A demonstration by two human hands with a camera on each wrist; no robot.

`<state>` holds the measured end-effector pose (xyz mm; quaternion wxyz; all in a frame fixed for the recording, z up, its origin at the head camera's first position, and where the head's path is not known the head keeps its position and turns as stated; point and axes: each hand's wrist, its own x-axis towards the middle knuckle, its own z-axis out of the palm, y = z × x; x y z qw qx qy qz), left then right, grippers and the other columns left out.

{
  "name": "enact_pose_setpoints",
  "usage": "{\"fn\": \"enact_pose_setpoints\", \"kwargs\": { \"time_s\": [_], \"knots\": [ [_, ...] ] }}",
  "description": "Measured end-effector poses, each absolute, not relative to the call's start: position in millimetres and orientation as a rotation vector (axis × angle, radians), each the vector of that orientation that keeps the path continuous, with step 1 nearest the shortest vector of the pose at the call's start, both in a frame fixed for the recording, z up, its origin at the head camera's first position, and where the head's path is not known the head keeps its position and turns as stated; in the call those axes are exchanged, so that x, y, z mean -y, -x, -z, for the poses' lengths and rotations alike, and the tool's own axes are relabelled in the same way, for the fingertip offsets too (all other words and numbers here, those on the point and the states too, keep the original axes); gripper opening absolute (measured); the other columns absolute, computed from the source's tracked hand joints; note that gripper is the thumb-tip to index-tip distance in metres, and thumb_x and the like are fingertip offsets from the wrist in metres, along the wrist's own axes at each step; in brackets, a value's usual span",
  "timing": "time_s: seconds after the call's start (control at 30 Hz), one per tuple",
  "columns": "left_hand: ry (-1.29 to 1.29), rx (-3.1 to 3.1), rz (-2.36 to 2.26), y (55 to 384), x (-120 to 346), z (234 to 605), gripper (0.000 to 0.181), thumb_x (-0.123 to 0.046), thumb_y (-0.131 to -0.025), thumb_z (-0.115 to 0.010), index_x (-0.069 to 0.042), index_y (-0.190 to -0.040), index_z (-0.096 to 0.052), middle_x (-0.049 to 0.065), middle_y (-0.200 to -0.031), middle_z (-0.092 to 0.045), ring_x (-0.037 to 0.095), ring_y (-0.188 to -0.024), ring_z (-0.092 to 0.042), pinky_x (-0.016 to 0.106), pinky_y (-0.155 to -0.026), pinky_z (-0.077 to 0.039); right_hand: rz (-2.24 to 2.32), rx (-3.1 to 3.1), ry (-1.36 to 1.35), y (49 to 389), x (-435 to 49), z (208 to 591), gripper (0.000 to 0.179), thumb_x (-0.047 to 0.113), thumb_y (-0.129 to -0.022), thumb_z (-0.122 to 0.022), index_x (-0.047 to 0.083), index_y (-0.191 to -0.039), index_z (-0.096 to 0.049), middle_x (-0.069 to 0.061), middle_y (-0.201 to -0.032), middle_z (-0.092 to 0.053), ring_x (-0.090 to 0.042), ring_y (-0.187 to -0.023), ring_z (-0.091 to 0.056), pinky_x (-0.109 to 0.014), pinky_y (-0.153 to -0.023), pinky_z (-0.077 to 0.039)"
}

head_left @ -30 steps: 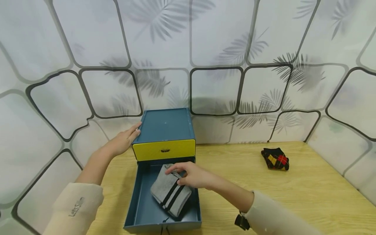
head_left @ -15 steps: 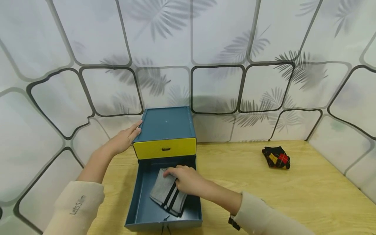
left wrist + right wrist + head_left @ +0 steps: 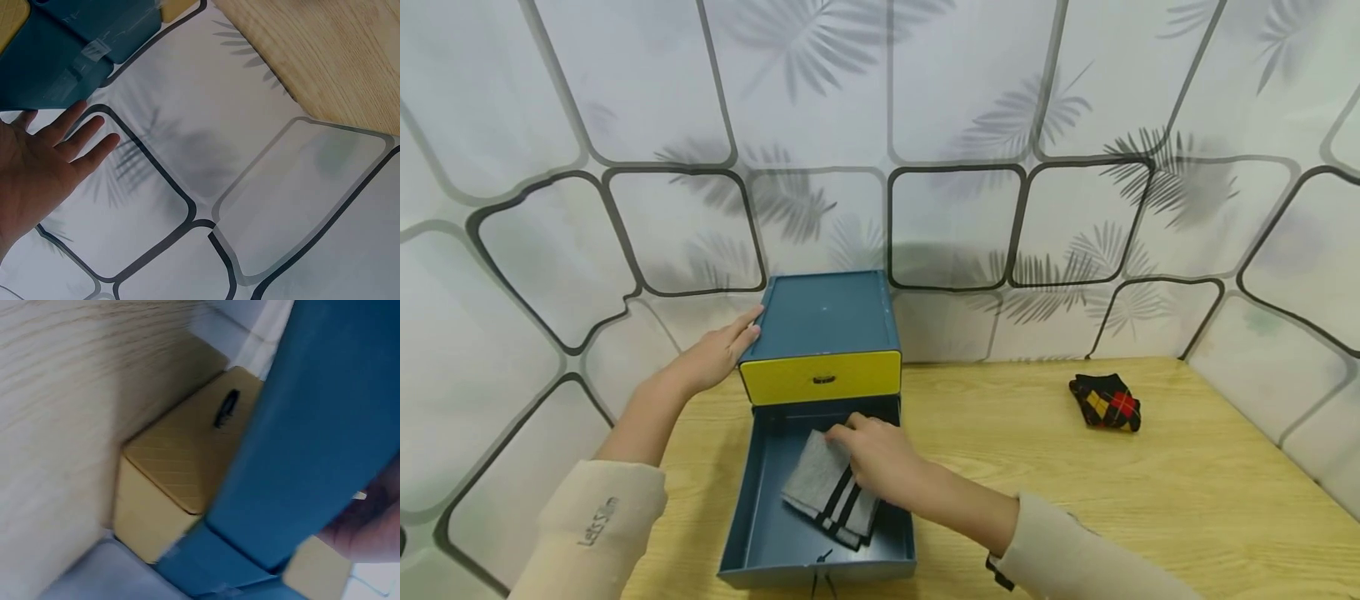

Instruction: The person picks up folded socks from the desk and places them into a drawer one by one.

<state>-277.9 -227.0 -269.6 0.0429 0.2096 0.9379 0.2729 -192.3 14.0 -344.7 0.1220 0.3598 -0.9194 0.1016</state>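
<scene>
A folded grey sock (image 3: 820,475) with two black stripes lies at a slant in the pulled-out lower drawer (image 3: 767,533) of a blue drawer box (image 3: 827,312). My right hand (image 3: 883,462) reaches into that drawer, its curled fingers gripping the sock's upper right part and hiding that part. In the right wrist view, the blue drawer wall covers most of the right hand (image 3: 362,531), and the sock is hidden. My left hand (image 3: 715,358) rests with straight fingers against the box's left side. Spread fingers of the left hand (image 3: 50,156) show in the left wrist view.
A folded black argyle sock (image 3: 1105,402) with red and yellow diamonds lies at the right of the wooden table (image 3: 1000,467). The yellow upper drawer (image 3: 782,381) is closed. A patterned curtain (image 3: 955,225) stands behind the table and along its sides.
My right hand has lowered onto the grey sock and its fingers have curled in. The sock's right side has drawn in slightly. My left hand has stayed at the box.
</scene>
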Motion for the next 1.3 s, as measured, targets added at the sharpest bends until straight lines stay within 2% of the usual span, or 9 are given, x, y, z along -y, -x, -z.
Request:
{"fn": "enact_pose_setpoints", "kwargs": {
  "time_s": [0.13, 0.23, 0.33, 0.43, 0.5, 0.67, 0.77, 1.03, 1.3],
  "knots": [
    [-0.64, -2.862, -0.84, 278.7, 226.6, 270.7, 0.056, -0.048, -0.086, -0.016, -0.022, -0.133, -0.002, 0.013, -0.134, -0.012, 0.035, -0.118, -0.008, 0.056, -0.087, -0.011, -0.195, 2.449, -1.161, 167.8, -15.9, 336.8, 0.026, 0.015, -0.075, -0.059, 0.018, -0.101, -0.055, 0.002, -0.093, -0.049, -0.01, -0.078, -0.047, -0.015, -0.061, -0.041],
    [-0.636, -2.858, -0.843, 279.2, 226.8, 270.6, 0.056, -0.048, -0.086, -0.016, -0.022, -0.133, -0.002, 0.014, -0.133, -0.013, 0.035, -0.118, -0.009, 0.056, -0.087, -0.012, -0.167, 2.183, -1.324, 140.9, -13.8, 333.8, 0.021, 0.018, -0.079, -0.055, 0.017, -0.1, -0.056, 0.001, -0.097, -0.051, -0.01, -0.087, -0.047, -0.017, -0.07, -0.041],
    [-0.642, -2.859, -0.84, 279.9, 227.3, 270.0, 0.056, -0.048, -0.086, -0.016, -0.022, -0.133, -0.001, 0.013, -0.133, -0.013, 0.035, -0.118, -0.009, 0.056, -0.087, -0.012, -0.141, 1.877, -1.435, 118.2, -10.9, 335.2, 0.014, 0.018, -0.083, -0.047, 0.017, -0.089, -0.059, 0.003, -0.089, -0.054, -0.007, -0.078, -0.049, -0.011, -0.062, -0.038],
    [-0.654, -2.865, -0.821, 280.8, 227.5, 269.3, 0.056, -0.048, -0.087, -0.015, -0.022, -0.133, -0.001, 0.013, -0.134, -0.013, 0.035, -0.118, -0.01, 0.055, -0.088, -0.012, -0.099, 1.682, -1.462, 104.7, -10.8, 342.4, 0.019, 0.017, -0.086, -0.041, 0.02, -0.081, -0.059, 0.006, -0.078, -0.052, -0.002, -0.063, -0.043, -0.007, -0.049, -0.025],
    [-0.659, -2.868, -0.812, 281.3, 227.5, 268.8, 0.056, -0.048, -0.087, -0.015, -0.021, -0.133, -0.001, 0.013, -0.134, -0.013, 0.035, -0.118, -0.01, 0.055, -0.088, -0.012, -0.067, 1.656, -1.482, 101.0, -12.4, 350.1, 0.021, 0.012, -0.085, -0.04, 0.021, -0.081, -0.059, 0.007, -0.077, -0.05, -0.002, -0.059, -0.038, -0.008, -0.046, -0.018],
    [-0.651, -2.868, -0.806, 281.1, 227.8, 268.5, 0.056, -0.047, -0.087, -0.015, -0.021, -0.134, -0.001, 0.013, -0.134, -0.012, 0.035, -0.118, -0.009, 0.055, -0.088, -0.011, -0.013, 1.765, -1.541, 99.6, -15.7, 373.4, 0.024, 0.007, -0.083, -0.038, 0.022, -0.081, -0.057, 0.006, -0.079, -0.047, -0.004, -0.063, -0.039, -0.012, -0.043, -0.023],
    [-0.65, -2.862, -0.813, 280.5, 227.8, 268.7, 0.056, -0.047, -0.087, -0.015, -0.02, -0.134, 0.0, 0.013, -0.134, -0.012, 0.035, -0.118, -0.009, 0.055, -0.088, -0.011, 0.015, 1.828, -1.553, 97.6, -15.9, 380.6, 0.023, 0.009, -0.084, -0.036, 0.022, -0.08, -0.055, 0.007, -0.077, -0.045, -0.004, -0.063, -0.039, -0.014, -0.043, -0.025],
    [-0.657, -2.851, -0.822, 280.6, 228.1, 267.0, 0.055, -0.047, -0.087, -0.015, -0.021, -0.133, 0.001, 0.011, -0.135, -0.008, 0.033, -0.119, -0.008, 0.053, -0.089, -0.011, -0.036, 1.891, -1.528, 91.3, -15.3, 384.6, 0.023, 0.014, -0.085, -0.034, 0.022, -0.074, -0.052, 0.007, -0.07, -0.041, -0.004, -0.057, -0.032, -0.016, -0.043, -0.017],
    [-0.639, -2.836, -0.837, 280.6, 227.7, 268.6, 0.056, -0.049, -0.086, -0.015, -0.023, -0.133, 0.001, 0.011, -0.135, -0.009, 0.033, -0.119, -0.008, 0.054, -0.088, -0.011, -0.079, 1.886, -1.463, 91.0, -18.2, 386.3, 0.022, 0.015, -0.083, -0.036, 0.022, -0.07, -0.052, 0.008, -0.068, -0.04, -0.003, -0.055, -0.033, -0.016, -0.04, -0.013]
  ]
}}
